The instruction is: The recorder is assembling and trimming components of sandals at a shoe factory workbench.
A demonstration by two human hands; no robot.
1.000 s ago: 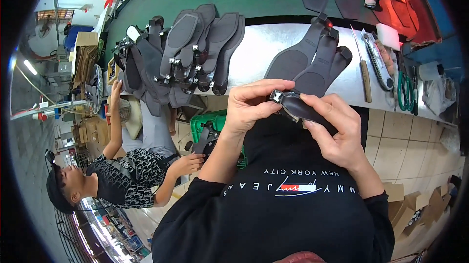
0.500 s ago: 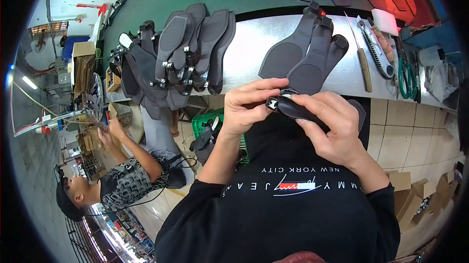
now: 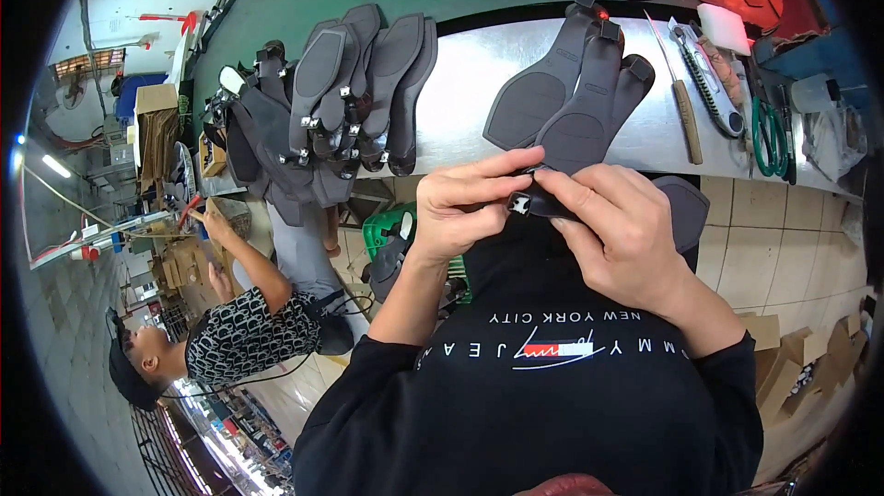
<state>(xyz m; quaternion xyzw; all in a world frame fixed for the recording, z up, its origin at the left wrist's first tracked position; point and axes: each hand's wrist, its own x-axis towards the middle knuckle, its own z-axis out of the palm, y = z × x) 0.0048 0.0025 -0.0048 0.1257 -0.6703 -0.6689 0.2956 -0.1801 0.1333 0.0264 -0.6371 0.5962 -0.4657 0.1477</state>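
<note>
In front of my chest, over the near table edge, both hands hold a dark sandal (image 3: 680,206), its sole showing past my right hand. My left hand (image 3: 468,210) pinches the strap end beside a shiny silver ornament (image 3: 519,205). Fingers of my right hand (image 3: 615,231) close on the same strap from the other side; the fingertips of the two hands almost meet. Just beyond, several dark grey sandal soles (image 3: 573,132) with small black heels lie overlapped on the metal table (image 3: 470,81).
At left lies a heap of sandals (image 3: 318,81). On the right are a wooden-handled pointed tool (image 3: 685,118), a cutter knife (image 3: 707,77), green-handled scissors (image 3: 768,141) and a white block (image 3: 723,29). A green crate (image 3: 379,231) stands below. A co-worker (image 3: 244,330) works at left.
My right hand has turned and closed in over the strap, covering more of it. The ornament has shifted slightly right. The co-worker's hands have moved apart.
</note>
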